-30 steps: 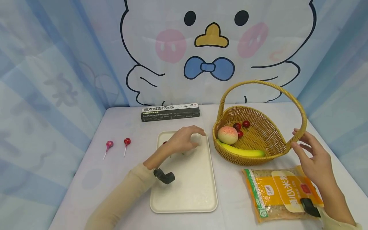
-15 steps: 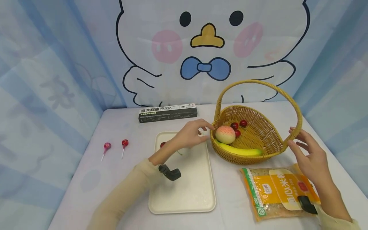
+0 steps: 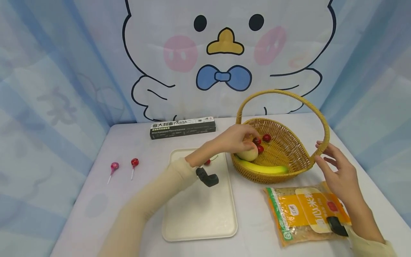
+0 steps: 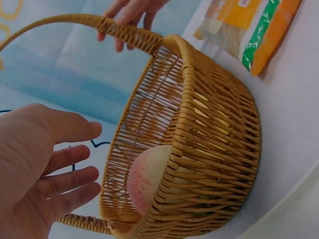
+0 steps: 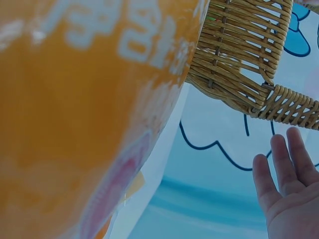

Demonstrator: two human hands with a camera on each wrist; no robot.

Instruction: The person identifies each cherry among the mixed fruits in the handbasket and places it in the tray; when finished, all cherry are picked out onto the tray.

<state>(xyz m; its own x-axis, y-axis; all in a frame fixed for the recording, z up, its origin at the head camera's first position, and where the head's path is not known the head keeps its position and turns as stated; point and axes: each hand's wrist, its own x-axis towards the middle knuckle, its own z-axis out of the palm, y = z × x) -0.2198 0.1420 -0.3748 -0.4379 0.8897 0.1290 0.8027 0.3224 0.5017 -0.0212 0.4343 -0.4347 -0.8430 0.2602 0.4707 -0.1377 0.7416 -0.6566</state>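
My left hand (image 3: 236,139) reaches over the near-left rim of a wicker basket (image 3: 263,177), above a peach (image 3: 248,155) and beside several cherries (image 3: 266,137). In the left wrist view its fingers (image 4: 75,174) are loosely bent with nothing between them, and the peach (image 4: 144,179) shows past the rim. A banana (image 3: 266,169) lies along the basket's front inside. My right hand (image 3: 341,175) is at the right foot of the arched handle (image 3: 282,92). Seen from the right wrist, its fingers (image 5: 284,169) are fairly straight, tips close to the handle's edge.
Under my left forearm lies a cream tray (image 3: 199,214) with a cherry (image 3: 207,162) on it. An orange food bag (image 3: 305,210) is in front of the basket. At the back stands a pasta box (image 3: 183,129). Two lollipops (image 3: 114,166) lie on the left.
My left hand has moved right, from above the tray to over the peach and cherries in the basket. The right hand stays by the handle. The head view has shifted slightly.
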